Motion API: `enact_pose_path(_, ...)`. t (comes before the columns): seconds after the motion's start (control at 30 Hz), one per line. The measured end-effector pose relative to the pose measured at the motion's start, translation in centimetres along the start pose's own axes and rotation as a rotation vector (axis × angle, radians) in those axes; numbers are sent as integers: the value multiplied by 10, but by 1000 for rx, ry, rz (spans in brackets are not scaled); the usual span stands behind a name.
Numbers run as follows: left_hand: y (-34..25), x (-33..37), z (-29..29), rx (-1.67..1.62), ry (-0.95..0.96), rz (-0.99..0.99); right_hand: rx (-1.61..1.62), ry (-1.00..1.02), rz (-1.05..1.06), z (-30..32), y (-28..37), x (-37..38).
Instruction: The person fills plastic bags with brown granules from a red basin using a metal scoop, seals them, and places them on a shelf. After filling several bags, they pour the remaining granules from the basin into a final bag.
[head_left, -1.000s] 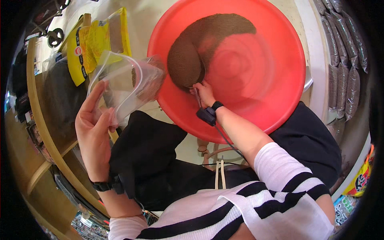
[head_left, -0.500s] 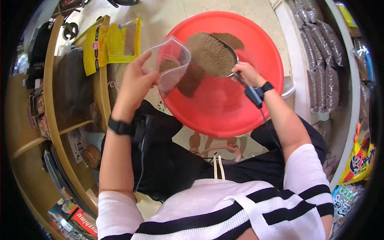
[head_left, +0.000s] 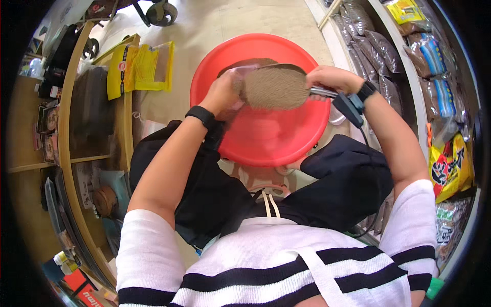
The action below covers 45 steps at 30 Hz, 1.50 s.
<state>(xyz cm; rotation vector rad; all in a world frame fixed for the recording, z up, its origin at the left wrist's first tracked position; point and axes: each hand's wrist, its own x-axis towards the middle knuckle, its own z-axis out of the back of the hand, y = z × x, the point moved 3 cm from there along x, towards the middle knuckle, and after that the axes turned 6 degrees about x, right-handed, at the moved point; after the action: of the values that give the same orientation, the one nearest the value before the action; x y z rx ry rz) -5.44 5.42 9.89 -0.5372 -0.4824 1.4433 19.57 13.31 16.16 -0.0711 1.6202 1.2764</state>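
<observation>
A large red plastic tub point(head_left: 273, 146) stands on the floor before my knees, with brown granules point(head_left: 238, 65) heaped toward its far left. My right hand point(head_left: 333, 80) is closed round the handle of a round metal scoop point(head_left: 323, 92). Light brown granules point(head_left: 276, 88) fill that scoop, which hangs over the tub. My left hand point(head_left: 223, 95) grips a clear plastic bag point(head_left: 240, 72) against the scoop's left edge. Most of the bag is hidden behind this hand and the scoop, so I cannot tell how full it is.
A wooden shelf point(head_left: 64, 128) runs along my left, with yellow packets point(head_left: 153, 66) at its far end. To the right, a white shelf point(head_left: 409, 87) has several clear bags of brown pellets point(head_left: 376, 51) beside it. A wheel point(head_left: 161, 14) stands on the floor at the back.
The filled scoop and the bag have come together; they were apart before. My left hand has moved right, to the scoop's left edge. The whole view has also shifted.
</observation>
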Motion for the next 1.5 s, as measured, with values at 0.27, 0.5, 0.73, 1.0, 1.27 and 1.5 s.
enact_pose_path(0.27,-12,-2,-21,-68,113,7,-743,-67,-106,-33,57,6)
enact_pose_path(0.5,4,-9,-8,-144,235,169,-394,-63,49,14,61,-40)
enact_pose_path(0.73,17,-8,44,-584,-9,349,-439,-574,215,30,-71,62)
enact_pose_path(1.0,19,-17,95,-582,-233,393,-505,-1015,194,5,-140,188)
enact_pose_path(1.27,25,-20,110,-630,-280,555,-425,-1054,193,-20,-165,246)
enact_pose_path(1.5,36,-29,116,-626,-329,584,-252,-1002,396,-54,-151,282)
